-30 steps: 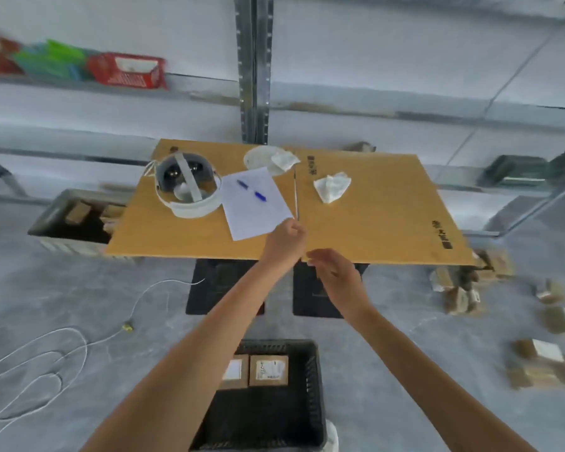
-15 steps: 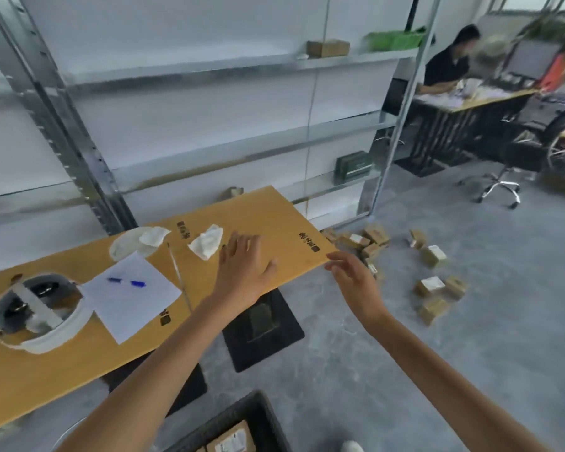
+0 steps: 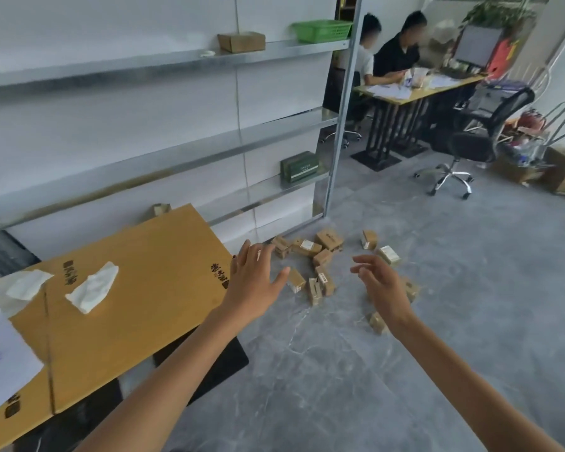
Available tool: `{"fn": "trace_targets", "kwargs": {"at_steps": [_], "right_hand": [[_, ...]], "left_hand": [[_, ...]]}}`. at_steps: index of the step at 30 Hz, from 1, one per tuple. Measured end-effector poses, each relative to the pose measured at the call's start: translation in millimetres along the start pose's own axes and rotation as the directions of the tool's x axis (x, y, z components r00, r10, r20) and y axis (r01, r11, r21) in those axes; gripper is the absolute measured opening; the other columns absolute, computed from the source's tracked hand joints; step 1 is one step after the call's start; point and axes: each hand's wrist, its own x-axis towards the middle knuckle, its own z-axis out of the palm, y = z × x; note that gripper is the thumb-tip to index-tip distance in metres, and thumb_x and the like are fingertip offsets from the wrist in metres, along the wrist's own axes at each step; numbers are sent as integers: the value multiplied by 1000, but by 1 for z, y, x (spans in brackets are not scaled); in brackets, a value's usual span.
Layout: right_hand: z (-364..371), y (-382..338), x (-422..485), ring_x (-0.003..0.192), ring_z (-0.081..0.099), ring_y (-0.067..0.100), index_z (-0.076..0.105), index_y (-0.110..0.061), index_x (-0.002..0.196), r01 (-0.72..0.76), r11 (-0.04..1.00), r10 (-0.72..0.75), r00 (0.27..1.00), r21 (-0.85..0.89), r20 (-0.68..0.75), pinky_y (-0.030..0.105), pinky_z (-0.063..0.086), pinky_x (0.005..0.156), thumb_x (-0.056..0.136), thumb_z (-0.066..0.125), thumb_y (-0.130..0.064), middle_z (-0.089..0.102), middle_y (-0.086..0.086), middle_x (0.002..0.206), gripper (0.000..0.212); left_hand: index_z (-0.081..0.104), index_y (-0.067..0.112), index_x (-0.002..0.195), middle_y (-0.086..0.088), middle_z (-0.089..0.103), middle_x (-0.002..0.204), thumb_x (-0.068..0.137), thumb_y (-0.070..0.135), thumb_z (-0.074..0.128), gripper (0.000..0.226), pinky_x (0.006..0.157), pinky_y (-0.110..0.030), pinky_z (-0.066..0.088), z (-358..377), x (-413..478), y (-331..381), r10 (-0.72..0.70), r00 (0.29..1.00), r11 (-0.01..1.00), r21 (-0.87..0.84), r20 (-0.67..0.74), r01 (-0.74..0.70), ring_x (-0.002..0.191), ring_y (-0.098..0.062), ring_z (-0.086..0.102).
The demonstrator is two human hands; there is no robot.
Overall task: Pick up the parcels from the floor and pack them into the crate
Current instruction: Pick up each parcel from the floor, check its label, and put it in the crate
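Several small brown cardboard parcels (image 3: 318, 256) lie scattered on the grey floor beside the shelf post. My left hand (image 3: 253, 278) is stretched forward with fingers spread, holding nothing, just past the corner of the cardboard sheet. My right hand (image 3: 380, 283) is also open and empty, fingers curled loosely, in the air above the parcels' right side, and it covers some of them. One parcel (image 3: 376, 322) lies close under my right wrist. The crate is out of view.
A large cardboard sheet (image 3: 137, 288) with tissues and paper lies at the left on black stands. Metal shelving (image 3: 338, 125) runs along the wall. Two people sit at a desk (image 3: 415, 93) at the back right, near an office chair (image 3: 470, 148).
The view has swung right, away from the crate and the cardboard sheet. Both hands have left the sheet's edge and moved out toward the parcels on the floor, staying empty.
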Motion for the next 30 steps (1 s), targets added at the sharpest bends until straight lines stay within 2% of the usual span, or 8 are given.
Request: {"fn": "trace_targets", "kwargs": {"at_steps": [4, 8, 16, 18, 20, 23, 26, 30], "right_hand": [[-58, 17, 45, 87, 58, 14, 60, -16, 106, -24, 1000, 23, 999, -14, -39, 19, 42, 69, 95, 45, -5, 65, 1, 95, 22], [-92, 27, 76, 84, 56, 13, 61, -11, 107, -77, 997, 80, 993, 28, -83, 19, 40, 67, 94, 44, -3, 64, 6, 96, 23], [-102, 24, 146, 70, 49, 19, 63, -9, 110, -72, 996, 64, 986, -46, -154, 16, 35, 50, 94, 44, -5, 61, 6, 97, 25], [-97, 20, 170, 77, 53, 32, 63, -8, 111, -77, 995, 65, 984, -66, -164, 16, 35, 51, 94, 44, -4, 63, 8, 100, 26], [-90, 15, 196, 96, 57, 40, 63, -8, 111, -74, 994, 62, 988, -81, -142, 20, 41, 57, 94, 43, -4, 63, 9, 102, 26], [-76, 13, 244, 95, 59, 36, 62, -10, 112, -77, 992, 67, 993, -102, -97, 36, 50, 67, 96, 42, -6, 62, 2, 111, 26], [-62, 17, 303, 78, 55, 30, 63, -13, 109, -78, 989, 69, 994, -124, -80, 23, 40, 55, 95, 43, -7, 65, 5, 110, 26], [-40, 16, 384, 72, 52, 13, 64, -13, 110, -150, 978, 140, 987, -145, -72, 22, 40, 57, 94, 43, -5, 62, 2, 104, 27]], "left_hand": [[27, 19, 143, -1, 26, 150, 95, 46, 38, 56, 118, -41, 10, 24, 43, 45, 60, 998, 997, 40, -1, -59, 146, -24, 2], [23, 18, 145, -3, 19, 153, 96, 46, 36, 58, 118, -46, 10, 36, 72, 61, 110, 993, 983, 146, 30, -114, 146, -23, -3], [28, 16, 144, -5, 27, 152, 94, 40, 48, 59, 119, -43, 13, 43, 139, 30, 32, 999, 997, 70, -34, -30, 146, -24, 6], [31, 15, 143, -4, 32, 149, 93, 38, 51, 58, 118, -41, 15, 52, 154, 17, -7, 999, 1000, 26, -50, 8, 145, -25, 10], [34, 15, 140, -5, 37, 145, 92, 37, 53, 57, 117, -42, 18, 65, 171, 6, -45, 999, 999, -1, -25, 45, 144, -27, 16], [38, 14, 137, -6, 43, 137, 90, 37, 56, 56, 114, -42, 24, 79, 212, -8, -75, 997, 997, -36, 9, 75, 138, -27, 26], [35, 16, 139, -6, 40, 140, 91, 36, 55, 56, 114, -46, 25, 85, 271, -19, -90, 996, 992, -83, -3, 90, 139, -27, 25], [35, 16, 139, -6, 39, 142, 91, 35, 54, 55, 114, -45, 25, 91, 352, -28, -80, 997, 991, -111, 12, 81, 139, -26, 25]]}}
